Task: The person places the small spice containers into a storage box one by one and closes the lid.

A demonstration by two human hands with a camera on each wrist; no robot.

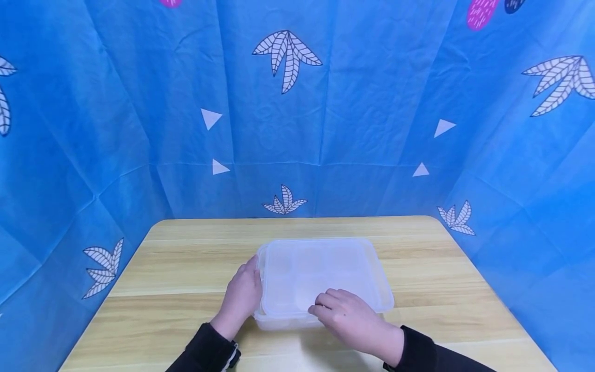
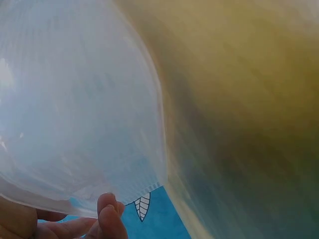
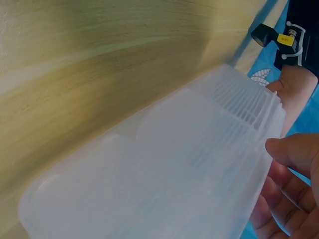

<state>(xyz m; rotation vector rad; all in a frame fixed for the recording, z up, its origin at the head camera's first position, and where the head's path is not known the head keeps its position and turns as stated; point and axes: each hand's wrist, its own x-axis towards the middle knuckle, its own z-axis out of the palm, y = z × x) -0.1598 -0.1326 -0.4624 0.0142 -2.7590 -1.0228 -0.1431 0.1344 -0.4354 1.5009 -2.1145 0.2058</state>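
A translucent white plastic box [image 1: 283, 324] lies flat on the table, its clear lid [image 1: 325, 274] over it with faint compartment outlines showing through. My left hand [image 1: 243, 292] holds the box by its left side, fingers toward the far left corner. In the left wrist view, its fingertips [image 2: 110, 219] curl at the rim. At the front edge of the lid is my right hand [image 1: 350, 320], fingers bent. The right wrist view shows its thumb [image 3: 294, 152] against the edge and the other fingers curled below, pinching the lid's edge.
The light wood table [image 1: 195, 268] extends around the box. A blue patterned cloth [image 1: 372, 103] hangs behind the table and along both sides. A dark strap with a small device [image 3: 286, 42] sits on the left wrist.
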